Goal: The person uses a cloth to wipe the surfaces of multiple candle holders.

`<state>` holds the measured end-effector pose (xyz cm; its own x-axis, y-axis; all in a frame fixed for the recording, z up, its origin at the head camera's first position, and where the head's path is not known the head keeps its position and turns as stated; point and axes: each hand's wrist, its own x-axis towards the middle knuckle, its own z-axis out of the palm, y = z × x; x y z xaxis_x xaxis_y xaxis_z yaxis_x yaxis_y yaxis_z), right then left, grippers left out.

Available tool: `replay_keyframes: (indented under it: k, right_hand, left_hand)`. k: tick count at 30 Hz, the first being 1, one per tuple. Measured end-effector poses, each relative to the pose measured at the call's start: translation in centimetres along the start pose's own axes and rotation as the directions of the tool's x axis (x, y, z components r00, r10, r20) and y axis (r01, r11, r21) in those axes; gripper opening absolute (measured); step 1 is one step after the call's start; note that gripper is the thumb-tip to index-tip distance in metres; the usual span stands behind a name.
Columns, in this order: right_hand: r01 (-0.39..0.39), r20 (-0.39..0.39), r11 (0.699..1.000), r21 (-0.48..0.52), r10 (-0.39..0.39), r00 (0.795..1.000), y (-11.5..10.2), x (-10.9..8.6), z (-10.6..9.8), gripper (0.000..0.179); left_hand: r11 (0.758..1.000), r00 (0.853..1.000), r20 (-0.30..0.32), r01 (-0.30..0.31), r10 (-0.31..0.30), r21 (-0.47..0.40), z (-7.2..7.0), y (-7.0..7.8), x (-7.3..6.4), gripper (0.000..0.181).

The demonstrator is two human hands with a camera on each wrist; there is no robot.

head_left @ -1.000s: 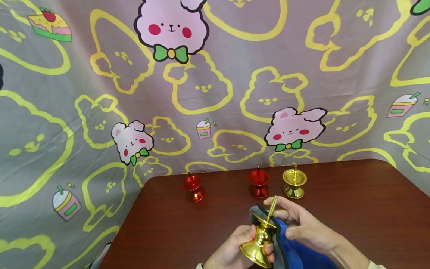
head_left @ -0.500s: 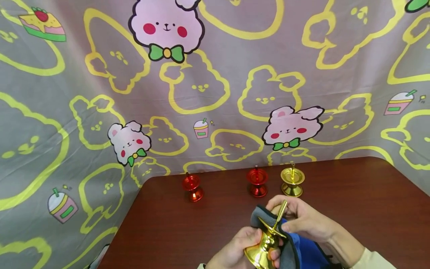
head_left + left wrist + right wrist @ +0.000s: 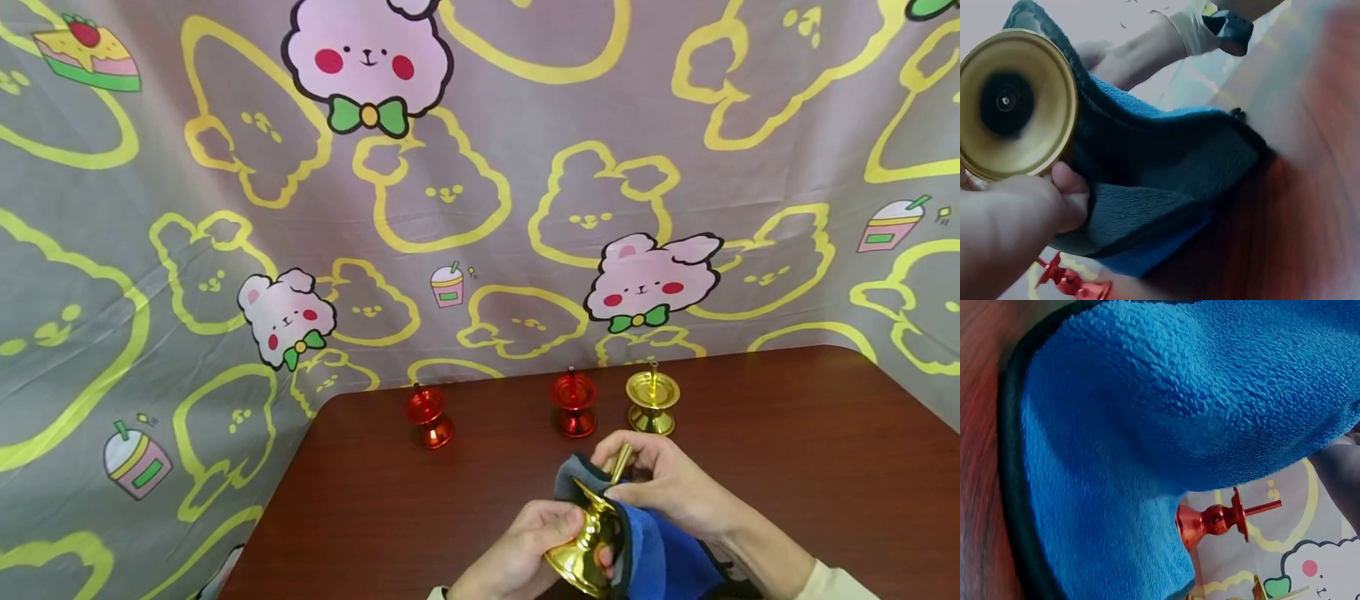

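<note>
My left hand (image 3: 528,546) grips a shiny gold candlestick (image 3: 579,560) round its waist, tilted with its spike pointing up and right. In the left wrist view, the hollow underside of the candlestick base (image 3: 1044,128) faces the camera. A blue and grey cloth (image 3: 663,546) with a dark border lies against the candlestick's right side and behind its dish. My right hand (image 3: 667,483) pinches the cloth near the dish and the spike, thumb in front. The blue side of the cloth (image 3: 1129,425) fills most of the right wrist view and hides the right fingers there.
Two red candlesticks stand towards the back of the brown table (image 3: 352,508), one at left (image 3: 429,412) and the other red candlestick (image 3: 574,404) nearer the middle. Beside that one is a second gold candlestick (image 3: 652,400). A patterned curtain (image 3: 480,208) hangs behind the table.
My right thumb has come down onto the cloth at the dish, and the cloth now covers more of the dish's right side. The left hand keeps its grip; the candlestick has tilted slightly.
</note>
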<state>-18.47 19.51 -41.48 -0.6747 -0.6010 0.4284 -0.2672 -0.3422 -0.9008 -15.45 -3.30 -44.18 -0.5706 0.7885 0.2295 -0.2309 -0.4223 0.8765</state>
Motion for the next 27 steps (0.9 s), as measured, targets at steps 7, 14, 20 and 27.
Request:
replay_keyframes:
  k: [7,14,20,27]
  right_hand:
    - [-0.242,-0.152,0.948,-0.208,0.213,0.965,-1.3,-0.3,0.2,0.023]
    - [-0.313,-0.179,0.897,-0.311,0.268,0.947,-2.4,0.2,0.5,0.022]
    - [-0.342,-0.231,0.863,-0.372,0.271,0.935,-3.0,0.1,1.1,0.014]
    - [-0.436,-0.312,0.842,-0.318,0.341,0.887,-3.4,0.2,1.3,0.015]
  left_hand:
    - [0.927,0.993,-0.094,-0.035,0.075,0.372,-0.1,0.6,0.0,0.042]
    - [0.594,0.958,-0.217,0.064,0.190,0.802,0.6,1.7,-0.4,0.028]
    - [-0.049,0.934,0.008,0.010,0.357,0.999,0.6,2.4,-0.5,0.028]
    - [-0.247,0.929,0.115,-0.026,0.353,0.969,0.1,2.5,-0.4,0.041]
